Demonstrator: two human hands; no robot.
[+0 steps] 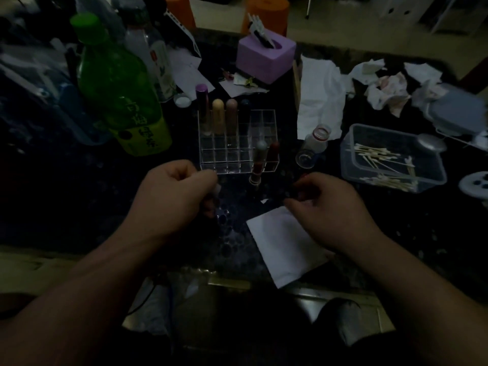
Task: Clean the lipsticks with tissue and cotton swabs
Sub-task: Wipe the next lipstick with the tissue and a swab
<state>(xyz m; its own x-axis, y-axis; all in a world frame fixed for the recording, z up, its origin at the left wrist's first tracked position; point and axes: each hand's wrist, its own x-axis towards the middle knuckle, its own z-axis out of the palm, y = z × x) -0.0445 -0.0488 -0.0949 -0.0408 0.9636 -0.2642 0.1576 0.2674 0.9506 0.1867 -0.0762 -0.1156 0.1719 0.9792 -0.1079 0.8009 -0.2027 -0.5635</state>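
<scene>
Sat at a dark worktop in dim light. Gripped a small pale-tipped object in the curled fingers of the left hand, just in front of a clear organizer. Held the right hand with fingers curled over the far corner of a white tissue lying flat near the worktop's front edge; could not tell whether that hand gripped anything. Saw four lipsticks upright in the organizer's back row and two more at its front right corner. Saw cotton swabs in a clear box to the right, crumpled tissues beyond it, and a green bottle on the left.
</scene>
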